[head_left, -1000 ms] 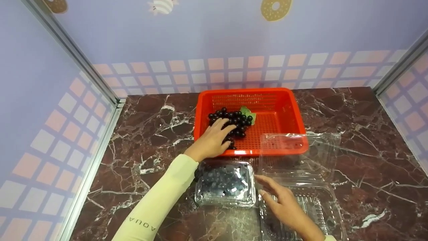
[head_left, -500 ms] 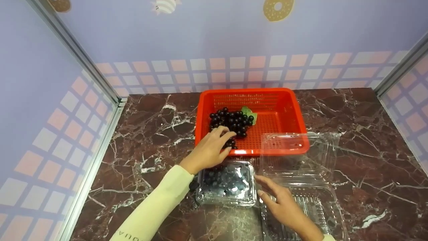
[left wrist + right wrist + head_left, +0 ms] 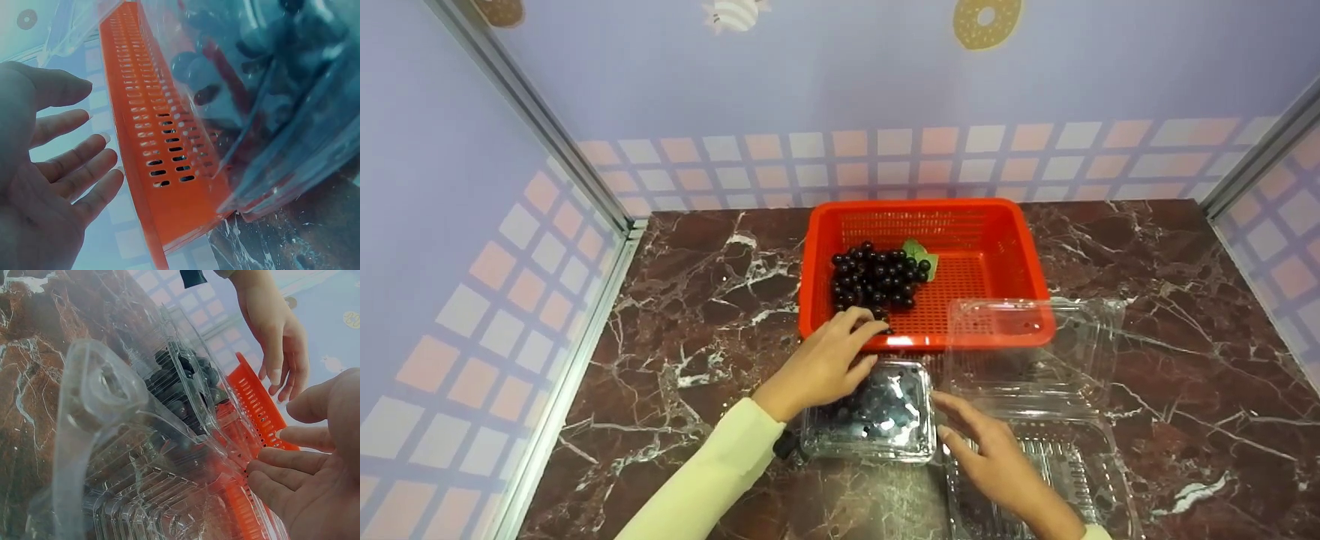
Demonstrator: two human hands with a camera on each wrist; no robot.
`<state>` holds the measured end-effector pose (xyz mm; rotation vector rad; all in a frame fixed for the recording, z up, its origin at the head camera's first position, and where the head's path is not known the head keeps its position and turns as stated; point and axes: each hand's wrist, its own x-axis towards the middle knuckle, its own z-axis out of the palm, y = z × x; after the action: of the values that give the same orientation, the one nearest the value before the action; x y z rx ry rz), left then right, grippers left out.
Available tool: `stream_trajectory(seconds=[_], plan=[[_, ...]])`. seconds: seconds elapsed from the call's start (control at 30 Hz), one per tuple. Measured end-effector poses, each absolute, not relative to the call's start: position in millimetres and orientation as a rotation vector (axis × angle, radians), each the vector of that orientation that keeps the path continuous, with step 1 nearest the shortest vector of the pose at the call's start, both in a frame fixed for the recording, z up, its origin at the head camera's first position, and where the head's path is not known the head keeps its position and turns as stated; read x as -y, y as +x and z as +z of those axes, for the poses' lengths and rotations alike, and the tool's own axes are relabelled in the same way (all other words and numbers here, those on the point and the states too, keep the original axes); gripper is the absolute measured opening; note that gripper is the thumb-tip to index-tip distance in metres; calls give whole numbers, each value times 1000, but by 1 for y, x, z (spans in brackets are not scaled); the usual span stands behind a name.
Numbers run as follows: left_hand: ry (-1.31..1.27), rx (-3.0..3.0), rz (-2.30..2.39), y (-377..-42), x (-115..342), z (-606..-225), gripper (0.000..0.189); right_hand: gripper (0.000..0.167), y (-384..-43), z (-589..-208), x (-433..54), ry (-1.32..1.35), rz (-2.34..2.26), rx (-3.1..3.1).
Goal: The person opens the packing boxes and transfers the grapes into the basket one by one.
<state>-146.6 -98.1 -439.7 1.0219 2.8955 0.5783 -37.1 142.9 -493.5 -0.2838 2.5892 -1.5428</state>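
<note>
My left hand (image 3: pixel 825 364) hovers over the front left rim of the red plastic basket (image 3: pixel 1020 247), fingers slightly bent. The left wrist view shows this hand (image 3: pixel 67 157) with nothing in it. Dark grapes (image 3: pixel 877 274) lie in the basket's left half beside a green leaf (image 3: pixel 926 259). Just in front of the basket sits a lidded clear clamshell box (image 3: pixel 877 412) filled with dark grapes, partly covered by my left hand. My right hand (image 3: pixel 990 450) holds nothing, its fingertips at the right side of that box, above an opened clear clamshell box (image 3: pixel 1057 465).
The opened box's lid (image 3: pixel 1035 360) leans back across the basket's front right corner. Everything stands on a dark red marbled tabletop (image 3: pixel 697 300). Lilac panels with pink and white squares (image 3: pixel 847 150) close off the back and both sides.
My left hand has drawn back from over the grapes to the basket's front rim, uncovering more of them. My right hand stays beside the filled clamshell box.
</note>
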Motion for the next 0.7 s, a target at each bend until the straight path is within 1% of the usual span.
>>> stream_trajectory(seconds=[0.27,0.43,0.53,0.6,0.7], plan=[[1084,-2890,639,-134,99,-443,43,46,-36,-491,-137,-211,-1506,-2639],[1133,-2884,699,-127,103,-449,37,45,-36,-492,-135,-265,-1585,-2622],[1146,-2853,707,-122,105,-450,37,45,-36,-494,-135,-319,-1590,-2640],[1147,-2829,684,-120,106,-451,41,45,-36,-495,-135,-339,-1576,-2656],[1149,-2793,629,-116,107,-453,53,47,-35,-496,-134,-352,-1529,-2682]])
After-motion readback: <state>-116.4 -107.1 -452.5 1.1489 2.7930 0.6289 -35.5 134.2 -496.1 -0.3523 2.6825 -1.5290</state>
